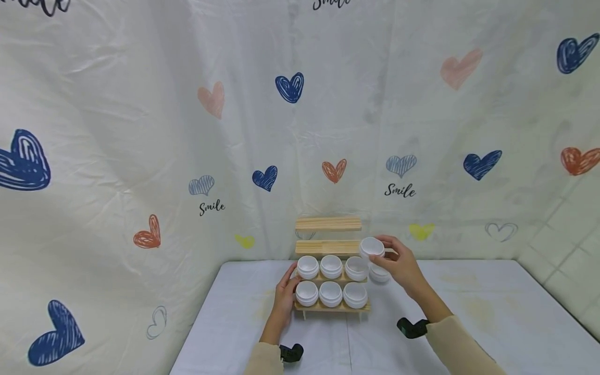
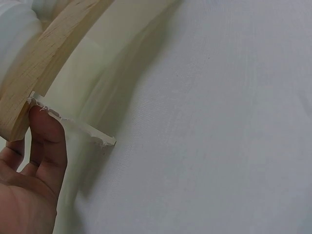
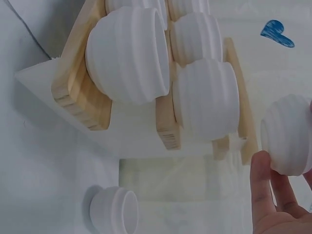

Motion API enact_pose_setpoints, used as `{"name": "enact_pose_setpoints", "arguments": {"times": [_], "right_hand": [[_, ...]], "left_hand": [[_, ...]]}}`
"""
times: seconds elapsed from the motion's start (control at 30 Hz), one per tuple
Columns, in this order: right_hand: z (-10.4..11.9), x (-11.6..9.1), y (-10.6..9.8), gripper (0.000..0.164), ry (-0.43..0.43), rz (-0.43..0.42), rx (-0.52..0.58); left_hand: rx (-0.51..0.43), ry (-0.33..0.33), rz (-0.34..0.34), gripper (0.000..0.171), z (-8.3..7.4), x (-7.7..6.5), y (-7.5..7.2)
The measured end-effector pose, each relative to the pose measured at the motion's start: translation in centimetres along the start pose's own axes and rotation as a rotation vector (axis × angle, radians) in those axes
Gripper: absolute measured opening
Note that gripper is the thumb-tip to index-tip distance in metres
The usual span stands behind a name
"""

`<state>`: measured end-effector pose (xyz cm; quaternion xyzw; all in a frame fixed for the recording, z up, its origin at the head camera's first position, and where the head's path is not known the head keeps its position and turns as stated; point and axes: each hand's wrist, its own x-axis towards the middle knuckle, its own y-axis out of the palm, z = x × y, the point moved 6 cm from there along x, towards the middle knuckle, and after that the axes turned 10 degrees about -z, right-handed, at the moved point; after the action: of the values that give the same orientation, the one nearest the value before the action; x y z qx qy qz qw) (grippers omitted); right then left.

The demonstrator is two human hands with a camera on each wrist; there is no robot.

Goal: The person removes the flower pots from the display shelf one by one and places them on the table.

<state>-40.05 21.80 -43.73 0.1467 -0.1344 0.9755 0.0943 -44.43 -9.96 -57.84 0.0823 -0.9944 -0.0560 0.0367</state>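
A tiered wooden rack (image 1: 328, 224) stands at the table's middle, with small white ribbed pots in rows of three on its two lower tiers. My left hand (image 1: 281, 299) grips the rack's left end; in the left wrist view its thumb and fingers hold the wooden board (image 2: 53, 44) beside a thin white leg (image 2: 85, 127). At the rack's right side, my right hand (image 1: 404, 266) pinches a white pot (image 1: 372, 247) in the air, its open top up. Below that hand, another white pot (image 1: 379, 276) stands on the table, partly covered by the held one.
The two upper tiers show bare slats. A white-clothed table (image 1: 469, 323) spreads to both sides of the rack. Close behind hangs a white curtain (image 1: 347, 125) printed with hearts. A black wrist device (image 1: 412, 328) sits at each sleeve.
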Motion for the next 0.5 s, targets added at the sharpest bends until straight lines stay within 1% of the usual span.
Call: {"name": "enact_pose_setpoints", "arguments": {"times": [0.17,0.4,0.5], "right_hand": [[-0.8,-0.1,-0.6,0.064,0.013,-0.021,-0.037],[-2.0,-0.1,-1.3,0.065,0.036,-0.040,-0.069],[-2.5,-0.1,-1.6,0.065,0.045,-0.045,-0.080]], "left_hand": [[0.014,-0.006,0.000,0.053,0.0,0.0,0.0],[0.002,-0.018,0.000,0.052,0.2,0.1,0.0],[0.006,-0.014,0.000,0.052,0.2,0.0,0.0]]}}
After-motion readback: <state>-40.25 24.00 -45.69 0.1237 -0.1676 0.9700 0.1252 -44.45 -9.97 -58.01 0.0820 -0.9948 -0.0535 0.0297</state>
